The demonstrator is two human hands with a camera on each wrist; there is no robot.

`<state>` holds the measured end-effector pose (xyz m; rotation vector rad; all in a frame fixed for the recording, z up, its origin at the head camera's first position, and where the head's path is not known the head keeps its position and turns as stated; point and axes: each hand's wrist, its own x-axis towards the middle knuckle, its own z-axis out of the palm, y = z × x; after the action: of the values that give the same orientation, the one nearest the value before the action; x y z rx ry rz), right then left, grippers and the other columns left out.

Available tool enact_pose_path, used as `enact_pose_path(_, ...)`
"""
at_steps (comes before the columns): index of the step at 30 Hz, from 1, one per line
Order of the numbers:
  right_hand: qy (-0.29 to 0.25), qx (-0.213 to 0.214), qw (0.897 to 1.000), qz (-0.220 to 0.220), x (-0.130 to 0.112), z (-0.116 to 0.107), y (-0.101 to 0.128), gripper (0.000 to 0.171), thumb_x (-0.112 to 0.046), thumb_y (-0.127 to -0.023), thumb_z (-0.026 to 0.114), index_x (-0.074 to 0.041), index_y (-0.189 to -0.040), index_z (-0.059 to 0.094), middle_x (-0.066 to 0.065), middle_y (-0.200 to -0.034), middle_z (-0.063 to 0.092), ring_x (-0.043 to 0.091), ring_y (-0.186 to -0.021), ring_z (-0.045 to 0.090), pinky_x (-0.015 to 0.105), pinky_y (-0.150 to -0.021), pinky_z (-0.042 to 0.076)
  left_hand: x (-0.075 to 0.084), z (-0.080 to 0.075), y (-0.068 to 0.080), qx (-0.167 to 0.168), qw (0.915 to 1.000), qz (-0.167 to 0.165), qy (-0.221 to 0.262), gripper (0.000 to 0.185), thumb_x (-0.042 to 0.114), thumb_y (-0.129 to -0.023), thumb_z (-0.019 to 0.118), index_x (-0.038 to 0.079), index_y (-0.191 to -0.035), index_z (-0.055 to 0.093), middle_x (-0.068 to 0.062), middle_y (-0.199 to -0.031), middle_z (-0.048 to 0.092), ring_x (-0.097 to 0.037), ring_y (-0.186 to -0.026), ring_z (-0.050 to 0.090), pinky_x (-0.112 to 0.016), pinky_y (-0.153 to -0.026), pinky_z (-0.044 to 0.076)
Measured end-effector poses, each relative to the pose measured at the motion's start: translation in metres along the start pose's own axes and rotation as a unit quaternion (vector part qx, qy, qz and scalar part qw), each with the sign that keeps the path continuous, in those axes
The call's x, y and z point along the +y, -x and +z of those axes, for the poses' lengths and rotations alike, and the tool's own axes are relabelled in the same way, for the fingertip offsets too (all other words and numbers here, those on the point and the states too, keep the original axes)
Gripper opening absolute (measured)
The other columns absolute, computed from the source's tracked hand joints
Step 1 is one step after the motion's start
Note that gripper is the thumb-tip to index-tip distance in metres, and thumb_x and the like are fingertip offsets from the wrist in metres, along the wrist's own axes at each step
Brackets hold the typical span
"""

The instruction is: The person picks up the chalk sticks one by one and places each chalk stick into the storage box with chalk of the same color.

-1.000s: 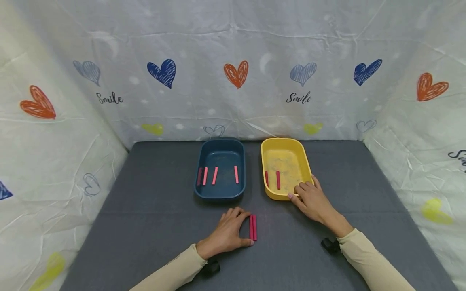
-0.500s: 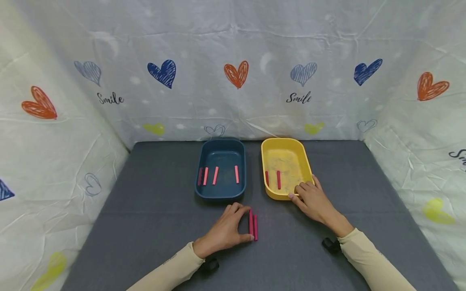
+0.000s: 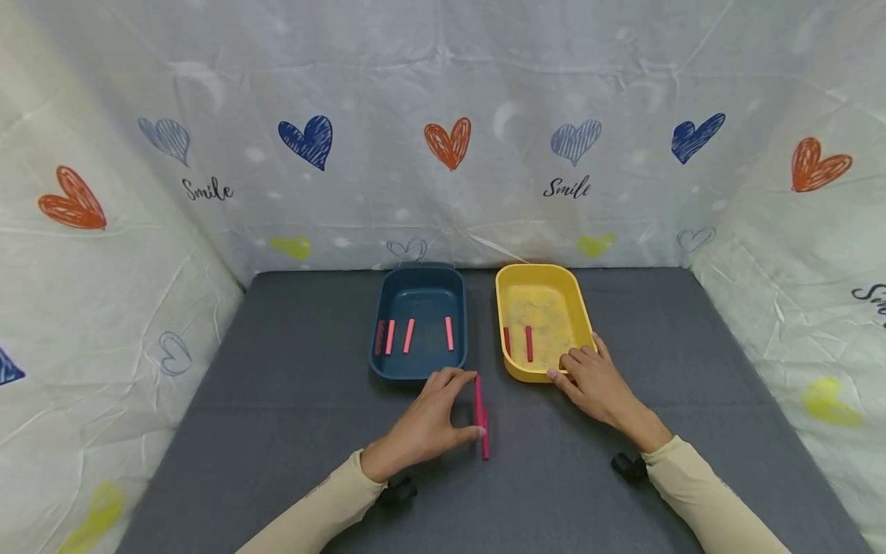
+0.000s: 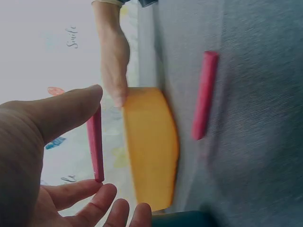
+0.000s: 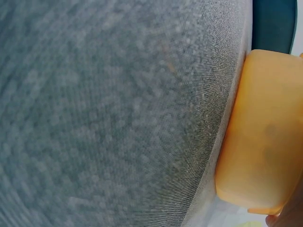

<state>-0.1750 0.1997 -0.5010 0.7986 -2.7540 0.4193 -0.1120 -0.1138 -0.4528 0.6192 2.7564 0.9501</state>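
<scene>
My left hand (image 3: 425, 427) pinches a dark pink chalk stick (image 4: 95, 146) by its two ends, thumb at one end and a fingertip at the other. The stick is off the table, just in front of the blue tray (image 3: 418, 377). A second dark pink chalk stick (image 4: 206, 94) lies on the table beneath it, partly hidden in the head view. My right hand (image 3: 598, 385) grips the near right corner of the yellow tray (image 3: 533, 375), its fingers over the rim; the right wrist view shows little of this hand.
In the blue tray lie several sticks, including a light pink stick (image 3: 450, 334). The yellow tray holds dark red sticks, one of them a middle stick (image 3: 529, 343), on a dusty floor. A grey cloth (image 3: 291, 431) covers the table; a printed curtain (image 3: 374, 77) hangs behind.
The left hand has lifted one of the two side-by-side chalk sticks and moved it forward, toward the trays. The other stick stays put. The right hand has not moved.
</scene>
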Motion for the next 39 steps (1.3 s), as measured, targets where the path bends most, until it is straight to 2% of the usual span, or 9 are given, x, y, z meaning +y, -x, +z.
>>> enact_pose_path(7, -0.001, 0.003, 1.0, 0.001, -0.001, -0.001, 0.0, 0.023, -0.037, -0.098, 0.058, -0.019, -0.083, 0.058, -0.002, -0.079, 0.055, 0.024, -0.086, 0.057, 0.062, -0.117, 0.018, 0.012, -0.014, -0.015, 0.028, 0.9995, 0.011, -0.015, 0.083, 0.04, -0.077, 0.083, 0.018, -0.146, 0.043, -0.003, -0.141, 0.045, -0.019, -0.123, 0.043, -0.042, -0.1, 0.05)
enact_pose_path(19, 0.004, 0.003, 1.0, 0.0, 0.0, 0.002, -0.001, 0.024, -0.038, -0.098, 0.057, -0.019, -0.084, 0.058, -0.001, -0.08, 0.057, 0.025, -0.087, 0.057, 0.062, -0.117, 0.018, 0.031, -0.03, -0.048, 0.054, 0.9975, 0.028, 0.036, 0.082, 0.042, -0.079, 0.081, 0.018, -0.147, 0.042, -0.002, -0.141, 0.044, -0.02, -0.13, 0.042, -0.046, -0.105, 0.047)
enact_pose_path(30, 0.007, 0.012, 1.0, -0.01, 0.002, 0.003, -0.001, 0.024, -0.038, -0.098, 0.057, -0.019, -0.083, 0.058, 0.0, -0.083, 0.059, 0.026, -0.088, 0.059, 0.063, -0.115, 0.02, 0.045, -0.032, -0.072, 0.058, 0.9968, 0.049, 0.024, 0.081, 0.042, -0.08, 0.08, 0.016, -0.147, 0.042, -0.004, -0.141, 0.045, -0.021, -0.126, 0.044, -0.042, -0.105, 0.047)
enact_pose_path(35, 0.006, 0.001, 1.0, -0.005, 0.001, 0.002, 0.0, 0.024, -0.037, -0.099, 0.056, -0.018, -0.084, 0.058, 0.0, -0.082, 0.058, 0.026, -0.088, 0.058, 0.063, -0.116, 0.018, 0.049, -0.031, -0.084, 0.065, 0.9952, 0.072, 0.013, 0.081, 0.043, -0.081, 0.079, 0.015, -0.147, 0.042, -0.005, -0.141, 0.044, -0.022, -0.126, 0.043, -0.042, -0.104, 0.048)
enact_pose_path(39, 0.005, -0.005, 1.0, -0.002, 0.0, 0.001, 0.0, 0.025, -0.037, -0.099, 0.056, -0.018, -0.083, 0.058, 0.0, -0.081, 0.058, 0.026, -0.088, 0.058, 0.062, -0.117, 0.017, 0.051, -0.029, -0.092, 0.061, 0.9952, 0.074, 0.014, 0.081, 0.043, -0.08, 0.08, 0.014, -0.146, 0.043, -0.006, -0.141, 0.044, -0.022, -0.122, 0.044, -0.039, -0.1, 0.05)
